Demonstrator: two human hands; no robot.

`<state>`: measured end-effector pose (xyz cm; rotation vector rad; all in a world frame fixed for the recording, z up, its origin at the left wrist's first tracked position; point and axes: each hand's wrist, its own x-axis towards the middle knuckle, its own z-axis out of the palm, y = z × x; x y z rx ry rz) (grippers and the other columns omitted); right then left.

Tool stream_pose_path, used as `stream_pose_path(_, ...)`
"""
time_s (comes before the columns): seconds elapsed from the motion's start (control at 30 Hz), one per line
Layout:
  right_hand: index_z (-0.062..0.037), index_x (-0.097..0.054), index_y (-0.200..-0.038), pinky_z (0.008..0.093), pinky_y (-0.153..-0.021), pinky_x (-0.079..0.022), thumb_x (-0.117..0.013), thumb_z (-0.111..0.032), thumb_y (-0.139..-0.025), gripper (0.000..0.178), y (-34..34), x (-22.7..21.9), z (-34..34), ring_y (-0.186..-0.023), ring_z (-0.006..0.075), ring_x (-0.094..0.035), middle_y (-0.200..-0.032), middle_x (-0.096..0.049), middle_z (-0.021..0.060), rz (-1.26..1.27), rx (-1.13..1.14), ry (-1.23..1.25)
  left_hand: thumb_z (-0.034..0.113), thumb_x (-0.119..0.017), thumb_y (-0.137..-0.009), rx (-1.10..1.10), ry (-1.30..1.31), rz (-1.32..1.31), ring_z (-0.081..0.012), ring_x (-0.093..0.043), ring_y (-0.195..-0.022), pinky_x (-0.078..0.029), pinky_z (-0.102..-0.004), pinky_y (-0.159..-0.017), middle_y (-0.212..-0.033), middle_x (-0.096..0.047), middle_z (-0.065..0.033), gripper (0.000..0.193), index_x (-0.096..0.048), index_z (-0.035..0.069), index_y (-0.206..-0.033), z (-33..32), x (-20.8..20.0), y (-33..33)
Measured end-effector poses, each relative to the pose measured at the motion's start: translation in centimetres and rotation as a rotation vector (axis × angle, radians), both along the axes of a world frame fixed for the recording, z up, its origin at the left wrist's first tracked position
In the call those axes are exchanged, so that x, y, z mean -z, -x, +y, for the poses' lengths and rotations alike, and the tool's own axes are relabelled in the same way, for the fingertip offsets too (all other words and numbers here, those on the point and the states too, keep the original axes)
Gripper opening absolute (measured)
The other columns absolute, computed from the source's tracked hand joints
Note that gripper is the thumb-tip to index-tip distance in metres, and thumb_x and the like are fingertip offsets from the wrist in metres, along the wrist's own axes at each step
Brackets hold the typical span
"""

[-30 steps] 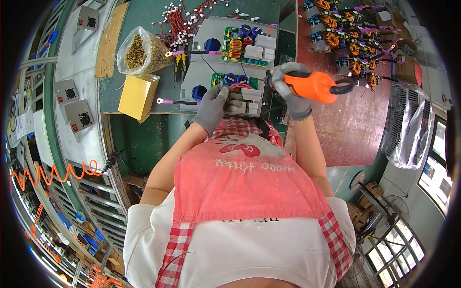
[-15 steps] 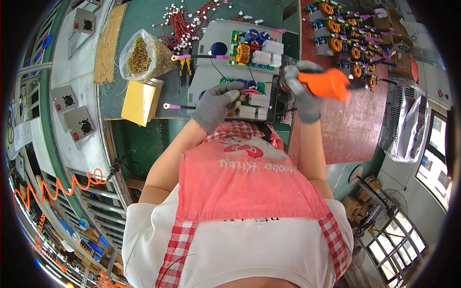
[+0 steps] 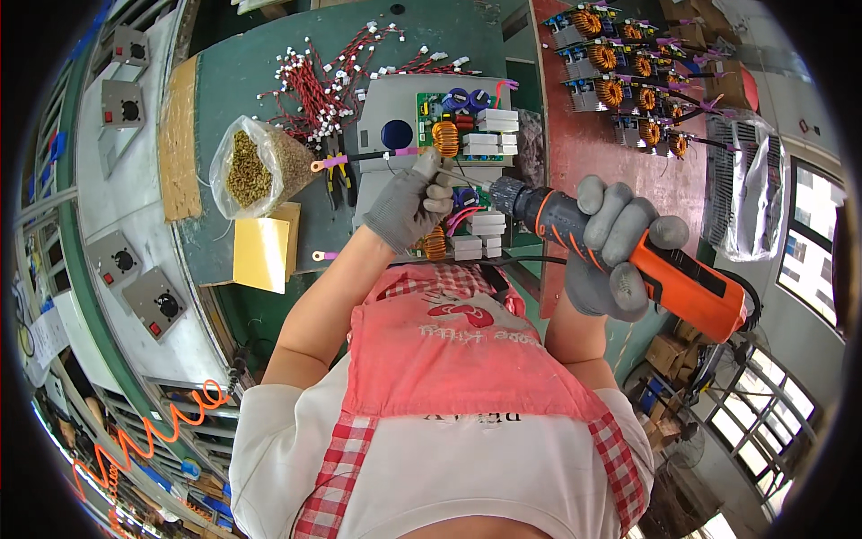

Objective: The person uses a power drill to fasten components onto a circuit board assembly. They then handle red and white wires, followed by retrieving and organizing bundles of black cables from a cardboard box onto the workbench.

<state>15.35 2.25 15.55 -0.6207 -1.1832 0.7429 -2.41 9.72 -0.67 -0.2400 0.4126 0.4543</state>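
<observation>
My right hand [image 3: 616, 241], in a grey glove, is wrapped round an orange and black power screwdriver [image 3: 690, 286]. Its nose points left toward my left hand, and its tip is over the gap between two circuit boards. My left hand [image 3: 406, 205], gloved too, is closed with its fingertips at the lower edge of the upper circuit board [image 3: 460, 126]. Whatever it pinches is too small to make out. Just below lies the lower circuit board [image 3: 473, 235], partly covered by that hand. Both boards, with copper coils and white blocks, sit on grey metal plates [image 3: 375, 103].
Left of the plates are pliers [image 3: 338, 178], an open bag of small brass-coloured parts [image 3: 256, 171] and a yellow box [image 3: 266, 247]. Red wire leads [image 3: 316, 94] pile up behind. Several finished-looking boards [image 3: 620, 76] stand on the reddish table [image 3: 660, 193] at right.
The screwdriver has swung round from pointing across the board and come nearer, its nose now toward my left hand. My left fingers have shifted from the lower board to the upper board's edge.
</observation>
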Motion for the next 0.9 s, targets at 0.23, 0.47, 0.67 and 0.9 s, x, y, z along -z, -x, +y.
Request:
stream_pose_path(0.23,-0.0160,-0.053,-0.123,0.0360,-0.077,-0.034,-0.059,-0.011,-0.073,0.050,0.1,0.8,1.2,-0.068,0.0135,-0.043,-0.070,-0.048,-0.0025,0.024,0.052,0.055,0.026,-0.053,-0.096,0.017,0.015,0.065,-0.0044,-0.037,-0.053,-0.034,-0.0174,-0.046,-0.073,-0.055,-0.0001,0.024,-0.059,0.003,-0.099,1.5,-0.5,0.1)
stream_pose_path(0.47,-0.0118,-0.050,-0.122,0.0413,-0.082,-0.038,-0.057,-0.005,-0.072,0.051,0.6,3.5,4.4,-0.069,0.0159,-0.047,-0.073,-0.050,0.0012,0.093,0.201,0.082,0.027,-0.054,-0.096,-0.040,-0.106,0.247,-0.0090,-0.051,-0.066,-0.042,-0.0194,-0.054,-0.082,-0.062,-0.0056,0.029,-0.060,0.000,-0.106,2.5,-0.4,-1.1)
stream_pose_path(0.67,-0.0011,-0.043,-0.114,0.0452,-0.092,-0.044,-0.054,0.007,-0.072,0.044,1.5,7.6,10.4,-0.076,0.0181,-0.057,-0.081,-0.060,0.0056,0.097,0.408,0.200,0.024,-0.062,-0.087,0.028,-0.799,0.904,-0.0091,-0.055,-0.070,-0.047,-0.0231,-0.059,-0.087,-0.064,-0.0045,0.031,-0.064,0.001,-0.108,5.5,1.9,-1.9)
stream_pose_path(0.9,0.0004,-0.045,-0.114,0.0501,-0.096,-0.043,-0.054,0.002,-0.072,0.043,2.1,11.0,13.4,-0.079,0.0217,-0.060,-0.083,-0.061,0.0094,0.057,0.445,0.318,0.045,-0.072,-0.074,0.482,-1.330,1.618,-0.0279,-0.064,-0.095,-0.050,-0.0364,-0.084,-0.106,-0.064,-0.0135,0.063,-0.059,0.003,-0.119,8.6,4.8,-3.6)
